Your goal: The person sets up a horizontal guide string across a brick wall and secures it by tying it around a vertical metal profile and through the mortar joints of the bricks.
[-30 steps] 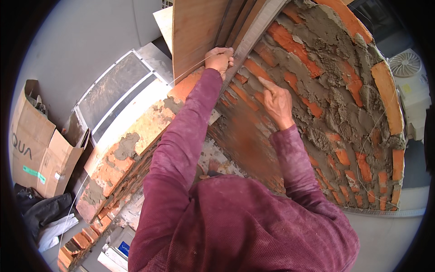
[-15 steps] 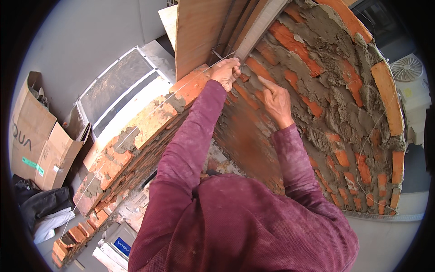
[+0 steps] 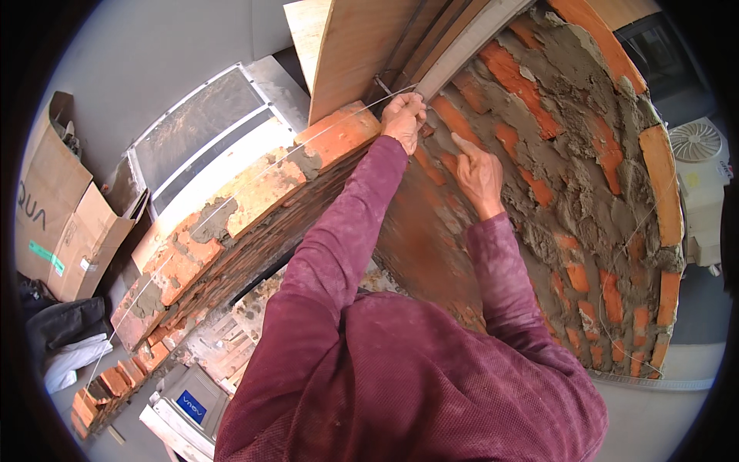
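Observation:
At the foot of a pale wooden post [image 3: 450,58], my left hand [image 3: 403,122] is closed in a pinch at the end of a thin white string [image 3: 223,206]. The string runs along the top of the left brick wall [image 3: 265,192]. Just to the right, my right hand [image 3: 479,181] is held in front of the mortar-smeared brick wall [image 3: 550,165]. Its index finger points toward the post and its other fingers are curled in; whether they hold something thin cannot be made out. Both hands are close together but apart.
A plywood board [image 3: 346,58] stands beside the post. Beyond the left wall are a framed panel [image 3: 204,108] and a cardboard box [image 3: 58,223]. Loose bricks [image 3: 115,381] and a grey case [image 3: 188,400] lie lower left. A white fan unit [image 3: 697,142] is at the right edge.
The view has shifted a little, so the post, the walls and both hands appear slightly farther right. The hands keep nearly the same pose near the post.

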`<action>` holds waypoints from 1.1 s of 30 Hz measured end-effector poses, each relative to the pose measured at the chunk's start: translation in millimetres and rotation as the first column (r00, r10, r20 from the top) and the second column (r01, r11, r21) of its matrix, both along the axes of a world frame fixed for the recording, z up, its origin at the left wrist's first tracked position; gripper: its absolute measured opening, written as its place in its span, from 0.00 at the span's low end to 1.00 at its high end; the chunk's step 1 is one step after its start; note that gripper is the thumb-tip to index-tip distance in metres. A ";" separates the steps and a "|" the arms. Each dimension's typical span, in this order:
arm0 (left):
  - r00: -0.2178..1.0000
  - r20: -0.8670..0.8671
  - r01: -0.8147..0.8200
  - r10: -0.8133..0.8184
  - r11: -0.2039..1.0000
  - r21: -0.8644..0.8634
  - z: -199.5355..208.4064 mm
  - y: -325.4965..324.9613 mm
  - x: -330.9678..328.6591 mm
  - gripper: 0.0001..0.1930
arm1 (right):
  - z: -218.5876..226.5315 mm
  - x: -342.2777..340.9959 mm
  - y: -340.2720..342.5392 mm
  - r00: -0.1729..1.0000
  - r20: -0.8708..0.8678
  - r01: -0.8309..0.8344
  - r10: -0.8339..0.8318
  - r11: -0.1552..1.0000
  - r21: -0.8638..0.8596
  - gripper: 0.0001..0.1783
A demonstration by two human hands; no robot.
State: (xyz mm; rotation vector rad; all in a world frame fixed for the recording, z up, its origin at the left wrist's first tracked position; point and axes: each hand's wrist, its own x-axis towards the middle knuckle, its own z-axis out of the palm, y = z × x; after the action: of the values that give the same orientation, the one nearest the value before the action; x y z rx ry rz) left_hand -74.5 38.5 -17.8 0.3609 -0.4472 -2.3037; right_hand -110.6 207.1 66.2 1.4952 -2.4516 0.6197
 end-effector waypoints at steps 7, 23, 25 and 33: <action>0.999 -0.011 -0.054 0.053 0.992 -0.111 -3.7 -1.2 -2.8 0.05 | 2.5 -0.9 -2.6 0.997 0.030 -0.063 0.068 0.984 -0.164 0.17; 0.997 0.025 0.073 -0.069 0.955 -0.289 -1.0 -18.7 19.5 0.05 | 14.9 5.7 -1.4 0.985 0.160 -0.059 0.061 0.998 -0.020 0.18; 0.999 0.030 0.045 -0.037 0.948 -0.314 -2.5 -17.1 16.0 0.04 | 10.6 4.6 -0.9 0.991 0.113 -0.073 0.076 0.997 -0.031 0.18; 0.996 0.073 -0.011 0.042 0.923 -0.384 -5.5 -25.3 23.0 0.05 | 6.1 -0.1 -19.5 0.993 0.059 -0.105 0.106 0.994 -0.008 0.17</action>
State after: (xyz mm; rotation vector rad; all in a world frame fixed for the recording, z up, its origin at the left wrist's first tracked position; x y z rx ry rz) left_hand -51.5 13.2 -23.3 0.2614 -0.9111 -2.1174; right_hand -110.7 187.5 72.3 1.6363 -2.4247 0.6983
